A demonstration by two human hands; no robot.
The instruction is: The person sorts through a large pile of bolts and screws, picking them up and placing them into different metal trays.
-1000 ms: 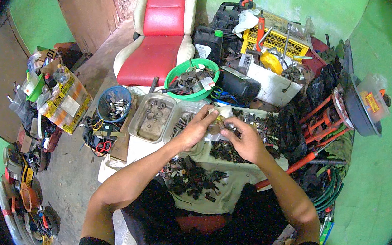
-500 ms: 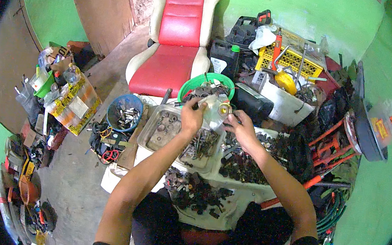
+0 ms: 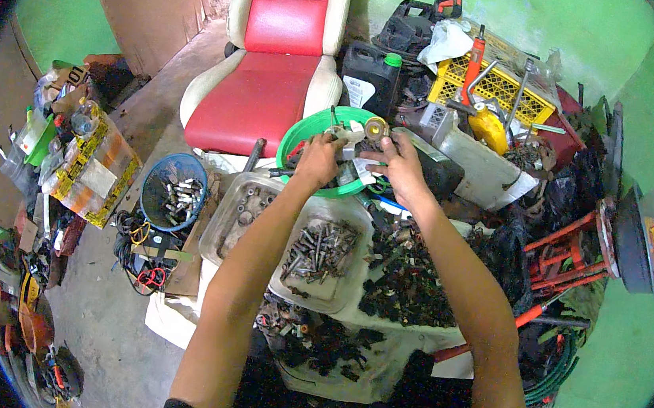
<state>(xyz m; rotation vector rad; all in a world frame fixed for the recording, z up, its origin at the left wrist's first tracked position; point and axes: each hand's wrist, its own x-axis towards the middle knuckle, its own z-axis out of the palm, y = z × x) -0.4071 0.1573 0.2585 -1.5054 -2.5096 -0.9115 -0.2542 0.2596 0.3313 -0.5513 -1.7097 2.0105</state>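
Note:
Over the green basin [image 3: 287,138], which is heaped with mixed parts, both my hands are close together. My right hand [image 3: 406,168] is at the basin's right side, its fingertips at a small round ring-like piece with a yellow centre [image 3: 376,128]; it seems held there. My left hand [image 3: 317,161] reaches over the basin's near left rim with bent fingers, among pale and grey parts; what they grip is hidden. Nearer to me, a clear tray [image 3: 316,292] holds several bolts [image 3: 320,249], and a second tray [image 3: 223,221] holds rings and nuts.
A blue basket [image 3: 152,213] of metal pieces stands at the left, by tangled cables [image 3: 143,247]. Dark small parts [image 3: 406,288] lie heaped at the right. Beyond are a red and white seat [image 3: 266,98], a black jerrycan [image 3: 368,81] and a yellow crate [image 3: 506,91].
Both hands have moved farther away, from above the trays to over the green basin. The yellow-centred ring has moved along with my right hand. The view has shifted slightly.

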